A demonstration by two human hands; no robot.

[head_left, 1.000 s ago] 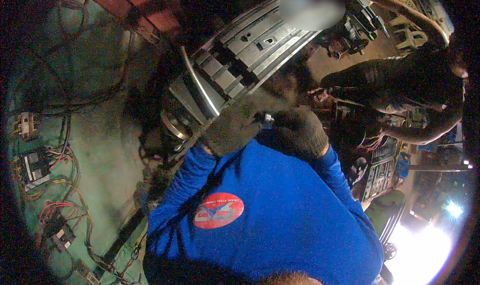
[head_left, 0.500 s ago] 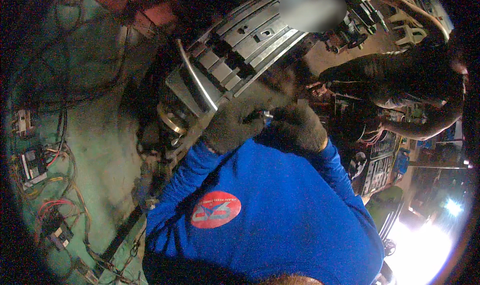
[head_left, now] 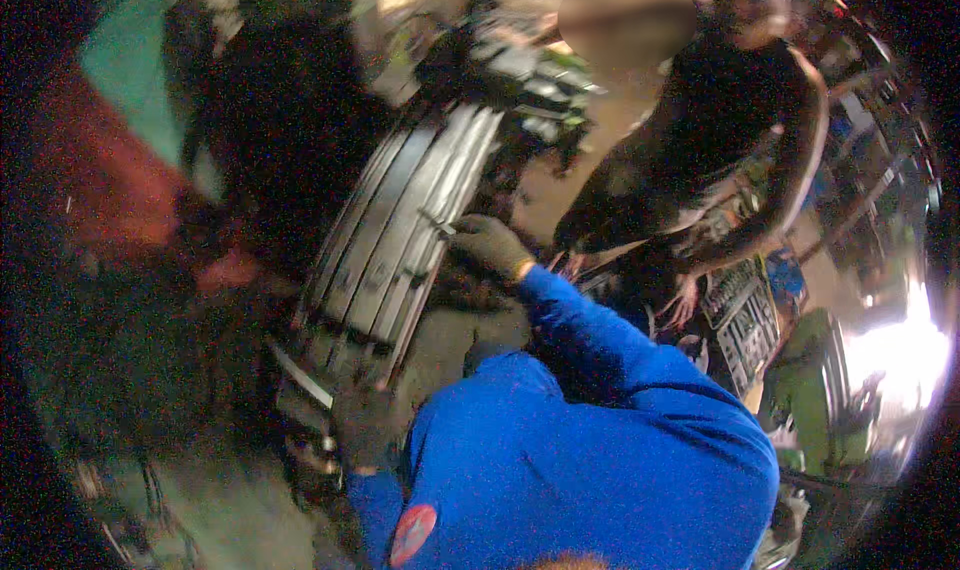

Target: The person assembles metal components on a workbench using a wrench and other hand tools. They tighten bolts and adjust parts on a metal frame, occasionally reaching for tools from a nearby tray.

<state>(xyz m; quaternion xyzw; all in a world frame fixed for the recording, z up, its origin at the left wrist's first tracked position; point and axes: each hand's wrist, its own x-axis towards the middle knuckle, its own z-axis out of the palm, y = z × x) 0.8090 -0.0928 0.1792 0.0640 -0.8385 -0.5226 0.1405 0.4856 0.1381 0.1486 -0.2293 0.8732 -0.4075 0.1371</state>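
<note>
A long grey metal assembly with ribbed, slatted strips slants away in front of me. My right hand, in a dirty grey work glove, reaches out over its right edge. Its fingers are closed on a thin, light metal piece that sticks out toward the slats; blur hides its exact kind. At the near end of the assembly, beside a pale curved metal strip, is my left hand, also gloved. Shadow and motion smear hide its fingers.
A person in dark clothes stands at the right, arms lowered toward some machinery, their hand close to my right arm. Reddish blocks lie at the left. Beyond the person's hand is a slotted metal part, with a green surface nearby.
My view has turned and the picture is blurred. My hands, together before my chest earlier, are now apart: the right stretched forward over the assembly, the left down at its near end.
</note>
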